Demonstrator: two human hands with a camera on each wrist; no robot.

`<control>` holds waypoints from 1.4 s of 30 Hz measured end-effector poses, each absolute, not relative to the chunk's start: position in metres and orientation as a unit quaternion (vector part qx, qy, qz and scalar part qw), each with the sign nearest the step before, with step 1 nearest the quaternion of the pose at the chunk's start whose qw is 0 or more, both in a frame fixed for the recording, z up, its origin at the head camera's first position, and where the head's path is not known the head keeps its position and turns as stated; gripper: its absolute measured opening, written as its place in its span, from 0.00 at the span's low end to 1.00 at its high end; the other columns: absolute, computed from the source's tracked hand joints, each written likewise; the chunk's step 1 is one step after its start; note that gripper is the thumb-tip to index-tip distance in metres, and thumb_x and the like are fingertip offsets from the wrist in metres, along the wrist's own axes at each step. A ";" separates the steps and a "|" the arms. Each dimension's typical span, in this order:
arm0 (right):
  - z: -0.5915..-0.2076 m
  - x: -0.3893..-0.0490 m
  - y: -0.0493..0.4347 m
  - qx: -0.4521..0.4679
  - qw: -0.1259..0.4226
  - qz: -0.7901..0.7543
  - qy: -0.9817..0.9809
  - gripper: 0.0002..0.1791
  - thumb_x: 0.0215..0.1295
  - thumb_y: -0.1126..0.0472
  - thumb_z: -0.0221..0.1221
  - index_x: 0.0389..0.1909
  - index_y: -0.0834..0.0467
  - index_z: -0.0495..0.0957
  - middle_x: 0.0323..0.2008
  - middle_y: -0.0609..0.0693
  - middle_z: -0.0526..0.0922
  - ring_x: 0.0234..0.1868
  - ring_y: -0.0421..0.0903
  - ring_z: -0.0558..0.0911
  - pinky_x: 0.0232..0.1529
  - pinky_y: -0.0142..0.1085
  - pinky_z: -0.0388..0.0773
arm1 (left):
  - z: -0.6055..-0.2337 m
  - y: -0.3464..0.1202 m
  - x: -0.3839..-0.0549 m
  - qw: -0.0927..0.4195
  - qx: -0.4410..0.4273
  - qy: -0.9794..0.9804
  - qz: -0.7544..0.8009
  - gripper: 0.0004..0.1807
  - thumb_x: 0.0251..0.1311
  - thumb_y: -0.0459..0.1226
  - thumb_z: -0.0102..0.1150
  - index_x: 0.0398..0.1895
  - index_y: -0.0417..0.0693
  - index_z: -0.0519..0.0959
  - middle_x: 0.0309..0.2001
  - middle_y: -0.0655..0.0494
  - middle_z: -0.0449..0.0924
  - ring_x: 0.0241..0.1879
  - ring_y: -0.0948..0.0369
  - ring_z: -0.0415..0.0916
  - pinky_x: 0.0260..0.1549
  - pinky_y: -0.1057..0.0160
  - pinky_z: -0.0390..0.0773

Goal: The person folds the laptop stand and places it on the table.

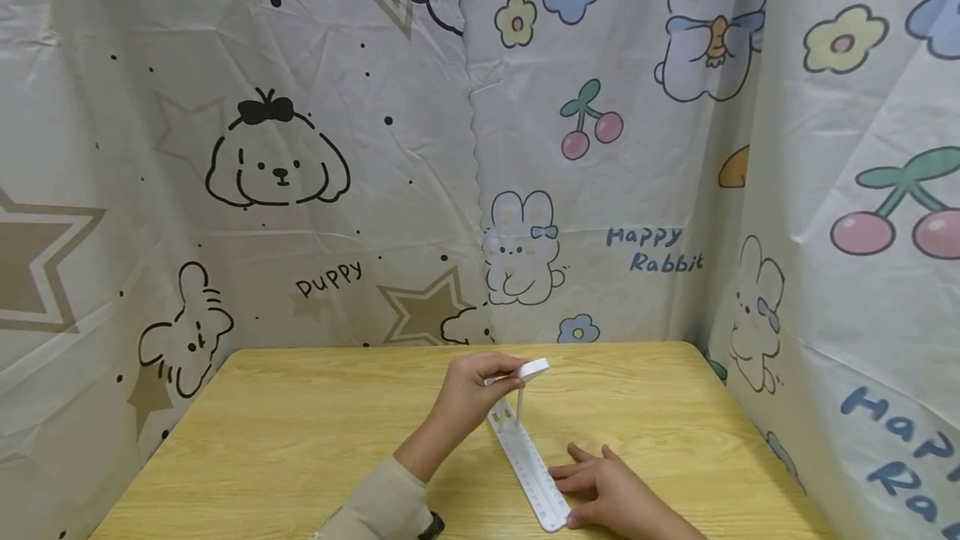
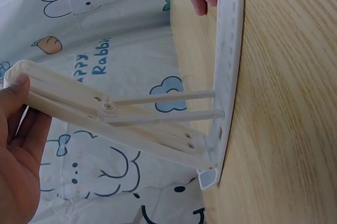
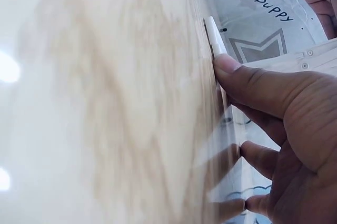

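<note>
A white folding stand (image 1: 531,473) lies lengthwise on the table, with a long slotted base and a hinged arm raised at a slant. Two thin struts (image 2: 163,98) link that arm to the base. My left hand (image 1: 467,394) pinches the arm's raised end between thumb and fingers, as the left wrist view also shows. At the near end of the base, my right hand (image 1: 611,494) touches the right edge, fingers spread. In the right wrist view the thumb (image 3: 231,69) rests against the base's edge; two fingertips meet the tabletop, and the index fingertip is hidden.
The stand rests on a light wood-grain table (image 1: 300,432). Behind and at the right hangs a cream curtain (image 1: 420,148) printed with puppies, rabbits, stars and flowers. A dark band (image 1: 432,526) shows at my left sleeve.
</note>
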State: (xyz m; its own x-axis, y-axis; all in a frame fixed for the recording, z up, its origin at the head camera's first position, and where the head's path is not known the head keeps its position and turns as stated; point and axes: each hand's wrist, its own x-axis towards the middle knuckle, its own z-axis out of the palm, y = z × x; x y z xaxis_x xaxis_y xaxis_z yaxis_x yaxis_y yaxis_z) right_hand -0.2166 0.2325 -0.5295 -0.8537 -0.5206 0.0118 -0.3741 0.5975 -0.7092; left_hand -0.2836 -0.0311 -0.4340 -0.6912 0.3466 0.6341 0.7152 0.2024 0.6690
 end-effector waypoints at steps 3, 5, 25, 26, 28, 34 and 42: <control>-0.531 -0.215 0.229 -0.248 0.094 -0.380 0.886 0.24 0.51 0.47 0.75 0.52 0.44 0.88 0.60 0.38 0.83 0.76 0.70 0.59 0.65 0.80 0.29 | -0.436 -0.031 -0.283 0.189 -0.344 -0.750 -0.532 0.13 0.55 0.31 0.74 0.45 0.45 0.89 0.45 0.54 0.90 0.43 0.60 0.87 0.41 0.66 0.87; -0.531 -0.213 0.225 -0.243 0.092 -0.387 0.885 0.24 0.50 0.48 0.76 0.51 0.45 0.88 0.60 0.39 0.84 0.76 0.70 0.59 0.65 0.81 0.29 | -0.437 -0.032 -0.282 0.194 -0.337 -0.748 -0.538 0.13 0.55 0.31 0.74 0.45 0.46 0.90 0.45 0.55 0.90 0.43 0.61 0.87 0.40 0.66 0.87; -0.532 -0.200 0.191 -0.205 0.040 -0.380 0.901 0.26 0.45 0.50 0.78 0.48 0.53 0.90 0.57 0.43 0.86 0.73 0.72 0.63 0.62 0.83 0.29 | -0.444 -0.041 -0.284 0.188 -0.279 -0.734 -0.591 0.12 0.54 0.29 0.74 0.41 0.48 0.90 0.42 0.55 0.90 0.41 0.60 0.87 0.40 0.64 0.88; -0.531 -0.199 0.188 -0.202 0.034 -0.373 0.905 0.26 0.44 0.50 0.78 0.48 0.52 0.90 0.57 0.42 0.86 0.73 0.72 0.64 0.61 0.83 0.29 | -0.443 -0.042 -0.284 0.190 -0.276 -0.734 -0.590 0.11 0.54 0.29 0.74 0.41 0.48 0.90 0.42 0.55 0.90 0.41 0.59 0.87 0.41 0.63 0.88; -0.532 -0.198 0.183 -0.194 0.026 -0.363 0.911 0.26 0.44 0.49 0.79 0.47 0.52 0.90 0.57 0.42 0.86 0.72 0.72 0.65 0.60 0.84 0.30 | -0.443 -0.043 -0.284 0.191 -0.273 -0.733 -0.594 0.11 0.54 0.29 0.74 0.41 0.48 0.90 0.42 0.56 0.90 0.41 0.58 0.87 0.42 0.61 0.88; -0.533 -0.197 0.165 -0.159 0.032 -0.367 0.916 0.26 0.43 0.50 0.79 0.45 0.53 0.90 0.58 0.43 0.86 0.72 0.71 0.66 0.60 0.84 0.31 | -0.444 -0.045 -0.284 0.193 -0.264 -0.721 -0.611 0.11 0.54 0.28 0.73 0.41 0.45 0.89 0.42 0.53 0.90 0.41 0.55 0.88 0.44 0.57 0.88; -0.526 -0.194 0.149 -0.146 0.026 -0.339 0.929 0.25 0.42 0.52 0.79 0.44 0.55 0.90 0.58 0.46 0.86 0.70 0.70 0.70 0.60 0.85 0.39 | -0.448 -0.053 -0.288 0.203 -0.269 -0.720 -0.607 0.10 0.56 0.29 0.73 0.42 0.46 0.89 0.42 0.53 0.89 0.41 0.59 0.87 0.44 0.64 0.87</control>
